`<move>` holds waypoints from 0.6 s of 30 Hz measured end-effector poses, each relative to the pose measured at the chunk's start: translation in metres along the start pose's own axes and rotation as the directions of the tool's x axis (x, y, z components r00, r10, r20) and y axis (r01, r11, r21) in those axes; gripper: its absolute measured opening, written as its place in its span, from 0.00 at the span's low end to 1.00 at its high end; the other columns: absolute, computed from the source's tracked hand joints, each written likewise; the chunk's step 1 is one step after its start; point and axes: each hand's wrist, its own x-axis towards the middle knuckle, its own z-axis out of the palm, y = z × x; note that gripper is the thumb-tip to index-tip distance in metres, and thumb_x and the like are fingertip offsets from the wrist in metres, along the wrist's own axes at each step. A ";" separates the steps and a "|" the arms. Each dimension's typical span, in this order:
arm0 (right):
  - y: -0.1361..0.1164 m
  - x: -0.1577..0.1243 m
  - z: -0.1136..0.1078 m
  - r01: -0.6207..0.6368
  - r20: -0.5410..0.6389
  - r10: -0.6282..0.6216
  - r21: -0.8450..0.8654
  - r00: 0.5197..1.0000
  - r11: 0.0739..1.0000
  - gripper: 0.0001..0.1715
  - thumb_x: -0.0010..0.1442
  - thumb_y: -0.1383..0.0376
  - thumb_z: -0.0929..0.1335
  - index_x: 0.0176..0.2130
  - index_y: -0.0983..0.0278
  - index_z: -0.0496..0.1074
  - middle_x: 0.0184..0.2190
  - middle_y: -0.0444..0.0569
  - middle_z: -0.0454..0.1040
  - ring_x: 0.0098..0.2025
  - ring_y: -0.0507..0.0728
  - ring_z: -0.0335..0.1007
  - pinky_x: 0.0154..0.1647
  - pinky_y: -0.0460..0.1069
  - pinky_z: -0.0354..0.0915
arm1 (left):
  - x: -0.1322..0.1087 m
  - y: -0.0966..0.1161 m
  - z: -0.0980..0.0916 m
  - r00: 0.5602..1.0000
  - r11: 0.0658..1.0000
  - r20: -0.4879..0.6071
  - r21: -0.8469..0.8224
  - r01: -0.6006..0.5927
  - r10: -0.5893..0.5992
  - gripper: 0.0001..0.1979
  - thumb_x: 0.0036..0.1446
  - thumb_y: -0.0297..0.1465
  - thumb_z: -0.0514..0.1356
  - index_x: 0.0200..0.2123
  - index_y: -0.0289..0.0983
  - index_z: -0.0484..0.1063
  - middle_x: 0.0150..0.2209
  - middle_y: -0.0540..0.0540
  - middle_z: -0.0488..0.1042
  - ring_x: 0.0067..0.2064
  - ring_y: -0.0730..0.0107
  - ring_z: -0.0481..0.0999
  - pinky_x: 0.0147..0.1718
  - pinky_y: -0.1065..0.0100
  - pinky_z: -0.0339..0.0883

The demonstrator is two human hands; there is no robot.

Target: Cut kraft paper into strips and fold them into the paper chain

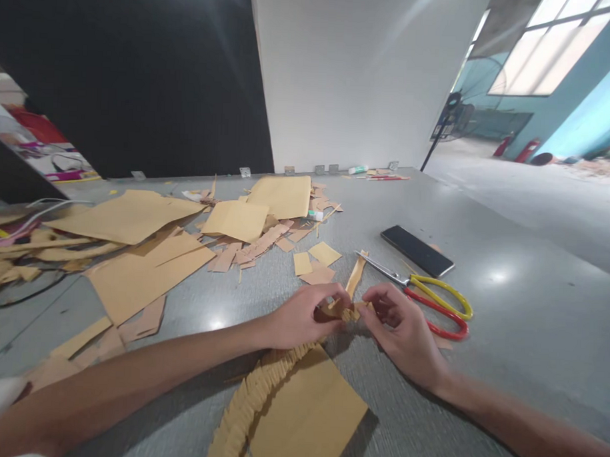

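Cardboard sheet (313, 415): was seen lying flat on the grey table (532, 316), nearest the camera, between the two forearms
Pleated strip (256, 393): was folded in tight zigzag pleats; it was laid along the sheet's left edge and was lifted at its far end up to the two hands
Left hand (299, 318): was closed on the strip's far end, thumb and fingers curled tightly over the folds
Right hand (406, 332): was pinched shut on the same end from the other side, its fingertips brought up against those of the left hand
Unfolded tail (356, 273): was seen sticking up and away from between the hands, flat and narrow
Scissors (435, 300): were laid on the table just beyond the right hand, yellow and red handles to the right, blades pointed toward the tail
Phone (417, 250): was laid dark and flat, just beyond the scissors
Scraps (264, 244): were scattered in a heap past the hands, to the left
Large sheets (130, 216): were spread overlapping at the left of the table
Glue stick (358, 169): was left at the table's far edge, by the white board
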 end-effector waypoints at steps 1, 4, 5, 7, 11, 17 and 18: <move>0.000 0.000 0.000 0.011 0.007 -0.011 -0.007 1.000 1.000 0.07 0.68 0.59 0.69 0.40 0.60 0.72 0.32 0.44 0.74 0.30 0.52 0.69 0.31 0.46 0.67 | -0.001 0.000 0.000 1.000 1.000 -0.004 -0.010 0.003 -0.003 0.10 0.59 0.33 0.65 0.43 0.38 0.71 0.36 0.51 0.72 0.30 0.75 0.66 0.30 0.73 0.57; -0.001 0.001 0.000 0.007 0.046 -0.006 -0.003 0.999 1.000 0.07 0.68 0.59 0.69 0.41 0.60 0.75 0.32 0.45 0.75 0.30 0.52 0.70 0.30 0.47 0.67 | -0.002 0.000 0.002 0.999 0.992 -0.002 -0.118 0.040 -0.041 0.19 0.57 0.33 0.67 0.50 0.39 0.68 0.43 0.47 0.73 0.31 0.76 0.67 0.30 0.73 0.60; -0.001 0.001 0.000 -0.021 0.040 0.020 0.027 0.999 0.999 0.08 0.67 0.59 0.69 0.42 0.60 0.75 0.32 0.45 0.75 0.29 0.52 0.70 0.28 0.46 0.67 | -0.003 -0.001 0.003 0.998 0.983 0.009 -0.171 0.068 -0.068 0.22 0.56 0.34 0.68 0.52 0.40 0.67 0.44 0.47 0.72 0.31 0.76 0.67 0.29 0.73 0.60; 0.000 0.001 0.000 -0.102 0.021 0.100 0.115 0.995 0.988 0.10 0.65 0.57 0.71 0.43 0.60 0.74 0.29 0.43 0.74 0.23 0.50 0.68 0.21 0.45 0.65 | -0.003 -0.001 0.005 0.992 0.959 0.038 -0.255 0.127 -0.121 0.27 0.54 0.36 0.70 0.54 0.40 0.65 0.44 0.46 0.71 0.32 0.76 0.69 0.30 0.73 0.62; -0.001 0.000 0.001 -0.132 0.058 0.123 0.196 0.991 0.972 0.11 0.67 0.56 0.70 0.40 0.61 0.75 0.25 0.42 0.73 0.21 0.50 0.70 0.20 0.45 0.68 | -0.003 -0.005 0.008 0.982 0.927 0.056 -0.323 0.189 -0.181 0.24 0.57 0.40 0.69 0.52 0.38 0.68 0.38 0.47 0.73 0.32 0.73 0.72 0.28 0.73 0.61; -0.001 0.002 0.003 -0.103 0.016 0.102 0.202 0.995 0.974 0.10 0.66 0.58 0.71 0.41 0.63 0.77 0.26 0.44 0.75 0.21 0.51 0.73 0.20 0.45 0.71 | -0.005 -0.011 0.013 0.989 0.922 -0.014 -0.364 0.133 -0.148 0.24 0.59 0.43 0.67 0.53 0.38 0.67 0.34 0.49 0.74 0.30 0.73 0.73 0.28 0.72 0.62; -0.001 0.002 0.003 -0.101 0.010 0.101 0.200 0.995 0.975 0.09 0.66 0.59 0.71 0.40 0.63 0.77 0.26 0.44 0.76 0.21 0.51 0.73 0.21 0.45 0.71 | -0.005 -0.011 0.014 0.991 0.929 -0.022 -0.351 0.115 -0.131 0.25 0.60 0.43 0.67 0.55 0.39 0.66 0.34 0.49 0.74 0.30 0.73 0.73 0.28 0.72 0.62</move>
